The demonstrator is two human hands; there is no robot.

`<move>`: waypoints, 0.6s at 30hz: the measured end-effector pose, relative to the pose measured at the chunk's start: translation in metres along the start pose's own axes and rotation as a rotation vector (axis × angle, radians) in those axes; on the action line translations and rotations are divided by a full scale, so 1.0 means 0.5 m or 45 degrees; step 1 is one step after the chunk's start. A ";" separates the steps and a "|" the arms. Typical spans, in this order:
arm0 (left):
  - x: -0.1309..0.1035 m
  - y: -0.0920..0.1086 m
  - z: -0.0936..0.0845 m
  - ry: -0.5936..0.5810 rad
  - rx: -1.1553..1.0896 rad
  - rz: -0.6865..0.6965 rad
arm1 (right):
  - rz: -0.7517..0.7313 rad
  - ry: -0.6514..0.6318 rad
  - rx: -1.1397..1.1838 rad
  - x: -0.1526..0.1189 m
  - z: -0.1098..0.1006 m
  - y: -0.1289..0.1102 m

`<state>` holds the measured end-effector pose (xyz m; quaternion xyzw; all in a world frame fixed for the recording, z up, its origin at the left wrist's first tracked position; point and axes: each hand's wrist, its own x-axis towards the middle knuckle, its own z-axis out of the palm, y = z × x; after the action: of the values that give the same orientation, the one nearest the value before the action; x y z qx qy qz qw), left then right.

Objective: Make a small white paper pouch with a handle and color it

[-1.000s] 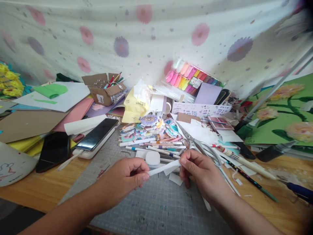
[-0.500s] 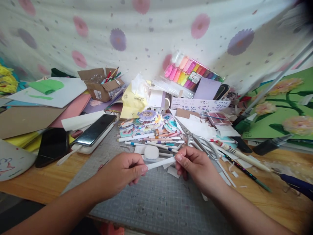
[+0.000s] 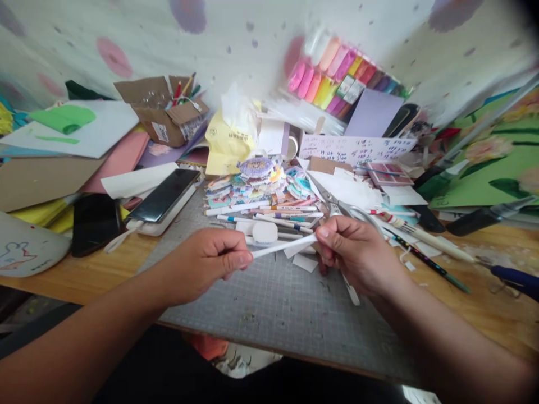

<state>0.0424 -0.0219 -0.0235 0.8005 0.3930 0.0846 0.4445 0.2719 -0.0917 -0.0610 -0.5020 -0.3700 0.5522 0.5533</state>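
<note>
A narrow white paper strip (image 3: 284, 246) is stretched between my two hands above the grey cutting mat (image 3: 269, 303). My left hand (image 3: 214, 255) pinches its left end between thumb and curled fingers. The right end is pinched by my right hand (image 3: 351, 249), a little higher, so the strip slants up to the right. Just beyond the strip lies a rounded white piece (image 3: 265, 232). Metal scissors (image 3: 337, 206) lie behind my right hand, which hides part of their handles. Several pens (image 3: 290, 221) rest behind the white piece.
A heap of paper cutouts (image 3: 252, 185) sits at the back of the mat. To the left are a smartphone (image 3: 165, 193) and a cardboard box (image 3: 162, 120) of pencils. A black-dotted pencil (image 3: 425, 264) and a blue-handled tool (image 3: 514, 279) lie at the right.
The view has tipped downward, showing more of the table's front edge. Both hands still hold the strip, which now looks thinner, turned more edge-on. My right hand has shifted slightly right.
</note>
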 end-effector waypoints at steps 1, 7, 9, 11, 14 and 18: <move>0.001 -0.001 -0.001 0.020 0.021 0.008 | -0.012 0.010 -0.009 -0.001 0.001 -0.002; 0.014 -0.003 0.010 0.049 0.060 0.012 | -0.049 0.010 -0.039 0.005 -0.009 0.006; 0.017 -0.003 0.016 0.065 0.030 -0.003 | -0.019 -0.041 -0.052 0.009 -0.014 0.010; 0.019 -0.003 0.021 0.068 -0.016 -0.023 | 0.003 -0.057 -0.060 0.011 -0.015 0.010; 0.017 -0.002 0.024 0.044 -0.124 -0.068 | 0.017 -0.016 -0.038 0.010 -0.013 0.007; 0.013 -0.004 0.025 0.020 -0.198 -0.115 | 0.025 0.004 -0.029 0.008 -0.010 0.007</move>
<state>0.0519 -0.0246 -0.0337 0.7442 0.4246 0.1010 0.5056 0.2763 -0.0887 -0.0661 -0.5127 -0.3703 0.5526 0.5428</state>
